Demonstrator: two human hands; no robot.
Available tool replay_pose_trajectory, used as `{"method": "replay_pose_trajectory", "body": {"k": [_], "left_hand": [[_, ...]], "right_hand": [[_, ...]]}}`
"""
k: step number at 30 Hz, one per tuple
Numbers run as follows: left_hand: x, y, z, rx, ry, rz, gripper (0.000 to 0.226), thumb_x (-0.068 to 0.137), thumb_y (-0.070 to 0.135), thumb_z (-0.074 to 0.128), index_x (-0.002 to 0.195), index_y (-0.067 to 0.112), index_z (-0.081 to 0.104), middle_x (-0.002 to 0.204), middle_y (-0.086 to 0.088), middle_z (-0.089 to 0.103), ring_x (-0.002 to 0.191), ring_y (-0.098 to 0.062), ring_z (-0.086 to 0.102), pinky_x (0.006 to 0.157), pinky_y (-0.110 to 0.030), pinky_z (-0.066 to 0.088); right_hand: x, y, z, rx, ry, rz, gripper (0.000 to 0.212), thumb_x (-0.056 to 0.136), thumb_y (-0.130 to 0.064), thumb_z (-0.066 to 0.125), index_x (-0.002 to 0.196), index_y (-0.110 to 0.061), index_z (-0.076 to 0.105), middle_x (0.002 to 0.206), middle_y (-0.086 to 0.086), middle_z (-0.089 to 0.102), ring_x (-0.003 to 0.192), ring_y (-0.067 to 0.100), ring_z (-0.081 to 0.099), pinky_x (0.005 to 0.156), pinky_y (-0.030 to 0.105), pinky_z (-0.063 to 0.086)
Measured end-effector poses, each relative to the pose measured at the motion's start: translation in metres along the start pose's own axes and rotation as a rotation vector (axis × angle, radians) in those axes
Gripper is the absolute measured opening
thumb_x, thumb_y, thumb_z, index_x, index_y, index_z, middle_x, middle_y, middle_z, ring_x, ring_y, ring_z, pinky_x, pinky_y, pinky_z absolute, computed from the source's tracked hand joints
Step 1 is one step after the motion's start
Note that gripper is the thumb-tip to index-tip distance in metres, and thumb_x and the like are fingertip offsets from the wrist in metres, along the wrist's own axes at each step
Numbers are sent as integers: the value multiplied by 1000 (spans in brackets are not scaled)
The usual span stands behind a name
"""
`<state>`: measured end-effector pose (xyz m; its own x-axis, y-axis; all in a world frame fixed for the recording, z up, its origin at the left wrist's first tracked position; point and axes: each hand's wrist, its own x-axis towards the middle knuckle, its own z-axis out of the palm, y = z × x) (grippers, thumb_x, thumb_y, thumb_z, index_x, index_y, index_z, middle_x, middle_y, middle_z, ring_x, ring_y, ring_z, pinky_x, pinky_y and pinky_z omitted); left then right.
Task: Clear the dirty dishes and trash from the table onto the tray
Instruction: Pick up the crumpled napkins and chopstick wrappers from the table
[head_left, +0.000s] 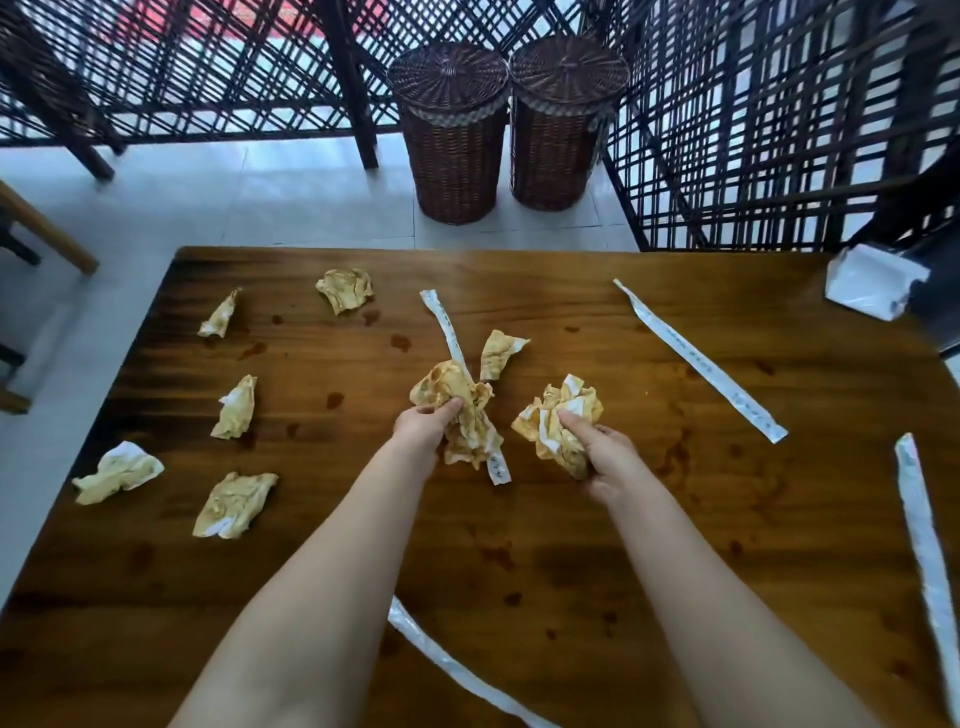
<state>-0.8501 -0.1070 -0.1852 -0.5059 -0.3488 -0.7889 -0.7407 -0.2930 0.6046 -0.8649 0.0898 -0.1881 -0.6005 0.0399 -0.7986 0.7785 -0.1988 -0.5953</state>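
My left hand (422, 423) grips a wad of stained yellow napkins (457, 400) together with a long white chopstick wrapper (444, 325) at the middle of the wooden table (519, 545). Just to its right, my right hand (597, 449) holds another crumpled stained napkin bundle (558, 413). A loose stained napkin (500, 353) lies just behind the two bundles. Several more crumpled napkins lie on the table's left side, such as one (345, 288) at the back and one (234, 501) near the left front. No tray is in view.
White paper wrappers lie on the right (701, 361), at the far right edge (924, 545) and at the front (457, 665). A white tissue pack (870, 280) sits at the back right corner. Two lidded wicker baskets (452, 130) stand on the floor behind the table. Dark lattice screens stand beyond.
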Motion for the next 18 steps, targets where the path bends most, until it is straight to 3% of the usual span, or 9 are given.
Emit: {"method": "replay_pose_trajectory", "body": {"k": [4, 10, 18], "left_hand": [[7, -2, 8, -50, 62, 4, 59, 83, 31, 74, 134, 11, 51, 131, -10, 58, 119, -29, 55, 101, -41, 46], [15, -9, 12, -54, 121, 26, 56, 85, 26, 73, 134, 9, 52, 129, -11, 59, 117, -29, 57, 99, -39, 48], [13, -19, 11, -84, 132, 44, 54, 86, 27, 72, 131, 5, 53, 127, -10, 60, 117, -28, 58, 95, -36, 48]], "right_hand": [[6, -2, -9, -1, 10, 10, 53, 72, -22, 82, 119, -5, 62, 103, 11, 72, 96, 27, 69, 94, 44, 52], [11, -3, -14, -20, -2, 18, 48, 75, -22, 81, 117, -6, 64, 102, 9, 73, 95, 25, 69, 94, 42, 53], [11, 4, -12, -22, -9, 0, 59, 71, -26, 83, 121, -7, 61, 104, 9, 73, 96, 24, 69, 97, 43, 50]]}}
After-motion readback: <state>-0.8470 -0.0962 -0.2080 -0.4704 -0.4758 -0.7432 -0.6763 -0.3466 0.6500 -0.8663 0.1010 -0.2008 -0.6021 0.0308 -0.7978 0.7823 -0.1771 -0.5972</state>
